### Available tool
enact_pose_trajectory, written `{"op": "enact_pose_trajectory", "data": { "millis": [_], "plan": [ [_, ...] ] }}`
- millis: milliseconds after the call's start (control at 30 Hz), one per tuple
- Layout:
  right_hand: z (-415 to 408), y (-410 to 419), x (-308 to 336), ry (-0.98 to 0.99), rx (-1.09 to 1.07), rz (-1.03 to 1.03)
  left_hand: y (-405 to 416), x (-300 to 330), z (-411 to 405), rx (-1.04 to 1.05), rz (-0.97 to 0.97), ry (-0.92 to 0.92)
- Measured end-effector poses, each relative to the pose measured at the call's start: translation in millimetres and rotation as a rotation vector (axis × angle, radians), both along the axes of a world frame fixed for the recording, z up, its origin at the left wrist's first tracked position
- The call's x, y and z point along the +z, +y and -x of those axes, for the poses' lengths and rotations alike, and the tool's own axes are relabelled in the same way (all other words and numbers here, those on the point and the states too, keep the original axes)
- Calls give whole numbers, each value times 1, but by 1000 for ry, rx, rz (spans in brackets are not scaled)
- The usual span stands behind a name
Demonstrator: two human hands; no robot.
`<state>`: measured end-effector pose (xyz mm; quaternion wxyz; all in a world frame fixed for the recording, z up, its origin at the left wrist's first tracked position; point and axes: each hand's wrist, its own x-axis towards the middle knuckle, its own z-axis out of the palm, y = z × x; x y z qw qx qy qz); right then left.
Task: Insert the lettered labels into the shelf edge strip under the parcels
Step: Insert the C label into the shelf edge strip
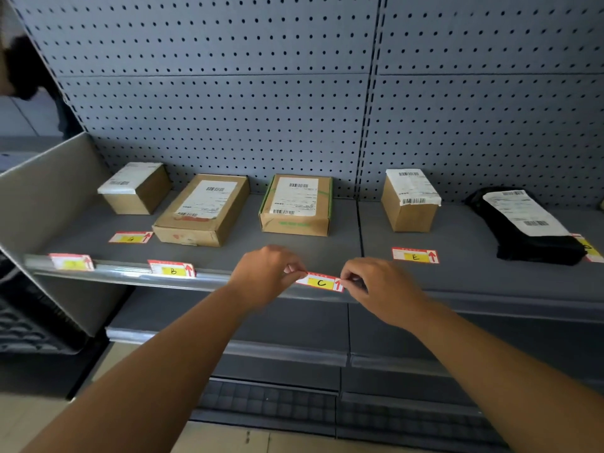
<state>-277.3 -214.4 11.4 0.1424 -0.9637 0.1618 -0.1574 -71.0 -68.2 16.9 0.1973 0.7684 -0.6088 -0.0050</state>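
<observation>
Both hands, left hand (266, 273) and right hand (380, 289), pinch red-edged yellow C label (322, 282), seemingly at the strip (130, 276)

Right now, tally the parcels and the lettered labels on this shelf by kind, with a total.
Cardboard box parcels: 4
Black bag parcels: 1
Labels in the edge strip: 2
Labels loose on the shelf: 3
Labels held in both hands: 1
Total: 11

dim, cool light | wide-angle bending at edges | soft blur overall
</observation>
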Motion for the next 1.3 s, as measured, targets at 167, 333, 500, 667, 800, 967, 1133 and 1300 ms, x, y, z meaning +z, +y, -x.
{"op": "enact_pose_trajectory", "data": {
  "millis": [167,333,500,667,800,967,1133,1300],
  "plan": [
    [-21,12,0,19,-3,18,16,2,-15,25,27,29],
    [-42,21,1,19,0,30,30,1,-32,37,44,22],
    [-61,31,2,35,3,39,41,1,-50,16,43,6],
    [-74,44,7,64,5,56,53,0,-63,24,49,-27],
    [-82,53,12,124,2,88,58,-2,-68,-14,35,-184],
    [-86,59,14,187,-46,154,57,-4,-72,-77,26,-294],
    [-87,65,15,206,-91,149,57,-9,-75,-105,29,-324],
    [-87,74,12,219,-144,141,58,-15,-78,-134,75,-267]
  ]
}}
